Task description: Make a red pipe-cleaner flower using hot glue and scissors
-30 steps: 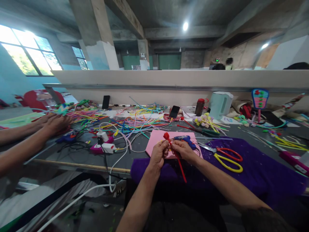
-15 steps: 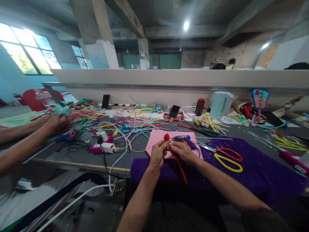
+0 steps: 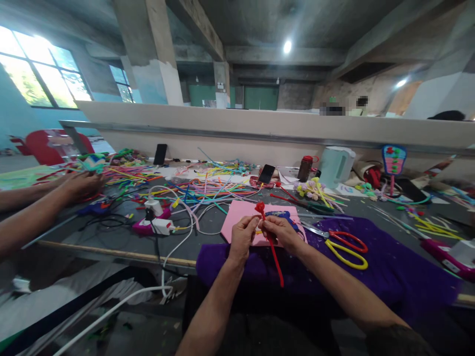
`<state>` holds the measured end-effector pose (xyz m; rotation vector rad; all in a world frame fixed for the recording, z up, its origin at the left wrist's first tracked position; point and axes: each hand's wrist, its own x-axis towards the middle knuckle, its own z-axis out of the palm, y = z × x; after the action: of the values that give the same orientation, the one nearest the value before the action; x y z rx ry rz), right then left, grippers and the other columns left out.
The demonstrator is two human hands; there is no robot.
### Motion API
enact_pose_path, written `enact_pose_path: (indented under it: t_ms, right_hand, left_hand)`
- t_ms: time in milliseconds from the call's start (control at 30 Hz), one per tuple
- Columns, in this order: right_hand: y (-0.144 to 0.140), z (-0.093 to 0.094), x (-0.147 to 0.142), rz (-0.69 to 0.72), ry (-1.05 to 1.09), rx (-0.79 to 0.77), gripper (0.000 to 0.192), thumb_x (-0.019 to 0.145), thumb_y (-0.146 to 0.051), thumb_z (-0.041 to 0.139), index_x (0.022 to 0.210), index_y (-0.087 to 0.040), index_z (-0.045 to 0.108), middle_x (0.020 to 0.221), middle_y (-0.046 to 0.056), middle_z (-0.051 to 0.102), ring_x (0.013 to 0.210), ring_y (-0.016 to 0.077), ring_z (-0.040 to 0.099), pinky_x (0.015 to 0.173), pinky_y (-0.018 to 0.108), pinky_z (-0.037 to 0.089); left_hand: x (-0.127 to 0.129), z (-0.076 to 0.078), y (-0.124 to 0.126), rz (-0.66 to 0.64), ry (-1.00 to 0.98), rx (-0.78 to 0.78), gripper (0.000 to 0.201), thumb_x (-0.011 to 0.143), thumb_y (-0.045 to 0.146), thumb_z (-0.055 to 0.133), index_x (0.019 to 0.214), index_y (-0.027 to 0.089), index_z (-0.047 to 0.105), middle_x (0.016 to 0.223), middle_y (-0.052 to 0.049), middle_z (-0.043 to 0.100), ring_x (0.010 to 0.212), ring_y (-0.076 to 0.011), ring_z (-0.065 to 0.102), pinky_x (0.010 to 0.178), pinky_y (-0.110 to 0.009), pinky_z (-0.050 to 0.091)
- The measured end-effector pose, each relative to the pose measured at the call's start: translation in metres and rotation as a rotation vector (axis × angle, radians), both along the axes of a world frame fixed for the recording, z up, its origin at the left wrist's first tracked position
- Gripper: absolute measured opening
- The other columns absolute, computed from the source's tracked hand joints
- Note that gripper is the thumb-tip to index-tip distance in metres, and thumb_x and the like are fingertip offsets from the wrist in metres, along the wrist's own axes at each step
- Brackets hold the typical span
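A red pipe-cleaner flower stands up above my fingers, with its long red stem hanging down past the pink board. The fingers of my right hand pinch this stem just below the bloom. Close beside it, my left hand is closed too, its fingertips pinching what looks like a thin red pipe-cleaner end; the grip itself is partly hidden. Under both hands lies a pink board. Behind my right hand a blue glue gun rests on it, partly covered.
Scissors with red and yellow handles lie on purple cloth to the right. A power strip with white cables sits left. Many pipe cleaners, a phone and a kettle stand behind. Another person's hands work far left.
The flower has turned upright and risen above my fingers, and its head has come away from my left fingertips. My right hand now pinches the stem below it. The view has shifted slightly.
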<state>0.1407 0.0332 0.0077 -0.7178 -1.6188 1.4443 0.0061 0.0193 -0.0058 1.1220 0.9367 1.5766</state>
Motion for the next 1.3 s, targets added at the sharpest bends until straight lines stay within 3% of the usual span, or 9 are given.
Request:
enact_pose_path:
  t_ms: [267,600,767,1000,1300]
  right_hand:
    - [0.006,0.000,0.005,0.081,0.117,-0.201,0.023,0.075,-0.035,0.052,0.077,-0.013,0.057,0.053,-0.002,0.053,0.035,0.0052,0.040,0.034,0.018,0.023]
    - [0.010,0.004,0.012,0.178,0.273,-0.311,0.017,0.075,-0.028,0.050,0.074,-0.013,0.057,0.052,-0.002,0.050,0.036,0.0066,0.043,0.036,0.018,0.028]
    - [0.011,0.003,0.012,0.171,0.267,-0.270,0.017,0.073,-0.029,0.051,0.073,-0.013,0.057,0.051,-0.002,0.049,0.037,0.0070,0.042,0.036,0.019,0.028]
    - [0.005,0.003,0.007,-0.015,0.052,-0.128,0.020,0.073,-0.032,0.051,0.071,-0.013,0.056,0.051,-0.002,0.051,0.036,0.0058,0.038,0.034,0.018,0.025]
    - [0.001,0.006,0.006,0.002,0.018,-0.066,0.019,0.075,-0.031,0.047,0.069,-0.014,0.056,0.052,-0.002,0.051,0.035,0.0052,0.036,0.034,0.019,0.025]
  left_hand:
    - [-0.002,-0.001,0.001,-0.014,-0.145,-0.092,0.031,0.064,0.043,0.062,0.059,0.014,0.051,0.042,0.007,0.038,0.036,-0.0029,0.030,0.036,-0.016,0.019]
    - [-0.002,-0.001,0.002,-0.026,-0.161,-0.104,0.026,0.063,0.038,0.064,0.063,0.015,0.051,0.039,0.008,0.037,0.033,-0.0025,0.028,0.035,-0.016,0.018]
    - [-0.002,-0.001,0.002,-0.066,-0.144,-0.094,0.027,0.063,0.039,0.063,0.065,0.014,0.053,0.039,0.008,0.037,0.034,-0.0027,0.029,0.036,-0.016,0.017]
    - [-0.001,0.000,0.002,-0.082,-0.117,-0.084,0.027,0.062,0.039,0.063,0.064,0.015,0.051,0.039,0.008,0.037,0.034,-0.0029,0.028,0.037,-0.017,0.019]
    - [0.002,0.002,0.000,-0.190,-0.127,-0.070,0.023,0.071,0.039,0.051,0.067,0.016,0.047,0.040,0.007,0.038,0.033,-0.0051,0.030,0.034,-0.018,0.019]
